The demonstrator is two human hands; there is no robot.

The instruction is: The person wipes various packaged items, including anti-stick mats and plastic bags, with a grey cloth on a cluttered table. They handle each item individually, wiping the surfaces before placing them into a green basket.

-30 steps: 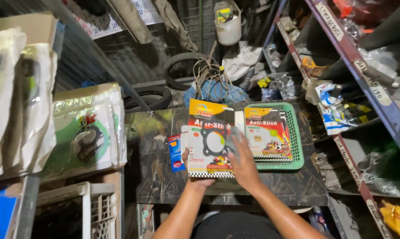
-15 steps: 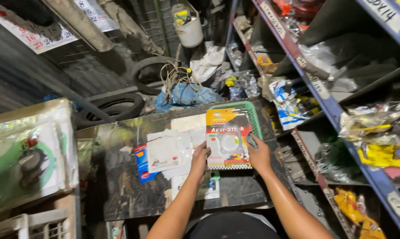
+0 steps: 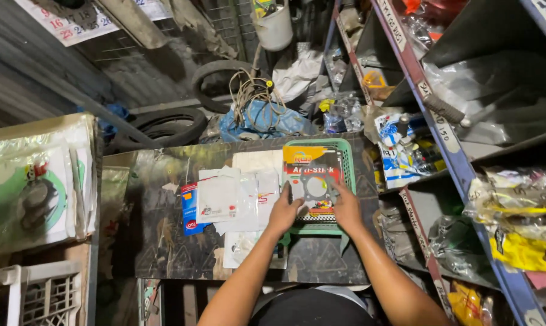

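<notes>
On the green basket [image 3: 347, 158] at two o'clock, left hand [image 3: 284, 210] and right hand [image 3: 347, 206] gripped a gasket pack [image 3: 312, 181]; squaring its edges would suit.

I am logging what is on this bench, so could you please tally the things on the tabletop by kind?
Green plastic basket: 1
Red and yellow gasket pack, held by the left hand and right hand over the basket: 1
White flat packets, overlapping beside it: about 4, exact count unclear
Blue packet, partly covered: 1
Total: about 7
</notes>
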